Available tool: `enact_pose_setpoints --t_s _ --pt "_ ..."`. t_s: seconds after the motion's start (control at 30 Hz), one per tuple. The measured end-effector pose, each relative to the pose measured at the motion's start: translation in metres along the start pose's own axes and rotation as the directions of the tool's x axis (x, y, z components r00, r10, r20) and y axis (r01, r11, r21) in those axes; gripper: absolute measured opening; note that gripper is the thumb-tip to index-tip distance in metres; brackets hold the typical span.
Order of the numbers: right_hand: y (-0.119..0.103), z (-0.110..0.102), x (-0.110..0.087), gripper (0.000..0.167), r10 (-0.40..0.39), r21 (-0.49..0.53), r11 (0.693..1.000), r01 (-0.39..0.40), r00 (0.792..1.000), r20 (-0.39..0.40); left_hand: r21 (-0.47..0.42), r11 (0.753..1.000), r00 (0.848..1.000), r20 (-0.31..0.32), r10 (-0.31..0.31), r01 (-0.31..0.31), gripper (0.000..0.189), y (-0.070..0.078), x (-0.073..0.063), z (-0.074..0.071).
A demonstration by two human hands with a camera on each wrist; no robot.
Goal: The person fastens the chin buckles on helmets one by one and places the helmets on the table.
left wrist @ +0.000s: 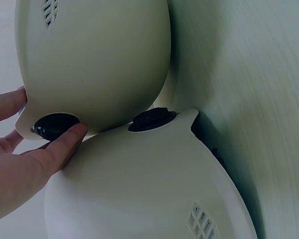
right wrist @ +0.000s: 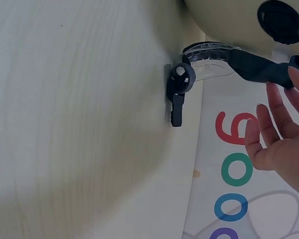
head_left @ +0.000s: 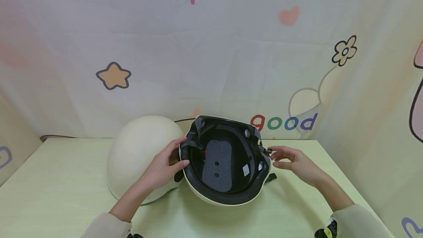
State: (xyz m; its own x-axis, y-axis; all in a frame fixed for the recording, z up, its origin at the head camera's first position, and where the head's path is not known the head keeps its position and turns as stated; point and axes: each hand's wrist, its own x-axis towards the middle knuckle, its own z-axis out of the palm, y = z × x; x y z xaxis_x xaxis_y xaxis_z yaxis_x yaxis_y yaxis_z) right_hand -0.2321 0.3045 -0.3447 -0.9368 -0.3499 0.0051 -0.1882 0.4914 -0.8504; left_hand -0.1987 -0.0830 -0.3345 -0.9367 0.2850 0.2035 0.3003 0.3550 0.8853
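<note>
An upturned cream helmet [head_left: 228,199] shows its black padded lining in the head view. My left hand [head_left: 168,164] grips its left rim, thumb on the edge; in the left wrist view a finger lies over its black side disc [left wrist: 55,124]. At the helmet's right side, my right hand [head_left: 295,162] pinches the dark chin strap [right wrist: 254,67] between thumb and fingers. The strap's black buckle end [right wrist: 177,107] hangs down beside the helmet. A second cream helmet [head_left: 142,153], dome up, sits left of the first, partly behind my left hand.
Both helmets are on a pale wood-grain table [head_left: 66,179]. Behind it hangs a printed curtain [head_left: 211,65] with a star, hearts and the word "good". A dark cable [head_left: 185,119] runs along the back edge.
</note>
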Motion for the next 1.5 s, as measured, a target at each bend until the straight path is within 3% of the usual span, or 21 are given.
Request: enact_pose_setpoints --t_s 0.13,0.3,0.57,0.77,0.93,1.07,1.23,1.33,1.4,1.5 --pt "0.003 0.002 0.0 0.041 -0.007 -0.006 1.0 0.007 1.0 0.018 -0.012 1.0 1.0 0.003 0.007 -0.007 0.056 0.001 0.0 0.0" --pt "0.009 0.005 0.0 0.029 -0.015 0.068 0.998 0.011 0.998 0.061 -0.024 1.0 1.0 0.005 0.008 -0.008 0.056 0.001 -0.001 0.0" --pt "0.004 0.004 -0.002 0.03 -0.059 0.118 0.992 0.049 0.995 0.077 -0.026 0.999 1.0 0.01 0.018 -0.018 0.056 0.001 -0.001 -0.001" --pt "0.0 0.002 -0.009 0.022 -0.04 0.113 0.993 0.026 0.991 0.126 -0.017 1.0 1.0 0.007 0.019 -0.019 0.056 0.0 0.0 -0.002" --pt "0.004 -0.003 -0.017 0.018 -0.069 0.19 0.981 0.036 0.983 0.169 -0.02 1.0 1.0 0.008 0.018 -0.018 0.057 -0.001 0.0 0.0" --pt "0.005 -0.008 -0.025 0.018 -0.105 0.244 0.969 0.038 0.958 0.266 -0.021 1.0 1.0 0.01 0.014 -0.014 0.059 -0.004 0.001 0.001" --pt "0.006 -0.014 -0.037 0.02 -0.145 0.303 0.953 0.012 0.896 0.42 -0.024 1.0 1.0 0.013 0.012 -0.011 0.059 -0.007 0.0 0.001" --pt "0.008 -0.016 -0.044 0.023 -0.168 0.346 0.938 -0.008 0.864 0.475 -0.024 1.0 1.0 0.011 0.016 -0.016 0.059 -0.008 -0.001 0.0" --pt "0.008 -0.018 -0.048 0.024 -0.186 0.363 0.932 -0.003 0.855 0.484 -0.026 0.999 1.0 0.013 0.022 -0.022 0.059 -0.008 -0.001 0.0" --pt "0.006 -0.02 -0.054 0.026 -0.215 0.368 0.929 0.034 0.859 0.464 -0.024 0.999 0.999 0.014 0.029 -0.029 0.059 -0.008 -0.001 0.001"
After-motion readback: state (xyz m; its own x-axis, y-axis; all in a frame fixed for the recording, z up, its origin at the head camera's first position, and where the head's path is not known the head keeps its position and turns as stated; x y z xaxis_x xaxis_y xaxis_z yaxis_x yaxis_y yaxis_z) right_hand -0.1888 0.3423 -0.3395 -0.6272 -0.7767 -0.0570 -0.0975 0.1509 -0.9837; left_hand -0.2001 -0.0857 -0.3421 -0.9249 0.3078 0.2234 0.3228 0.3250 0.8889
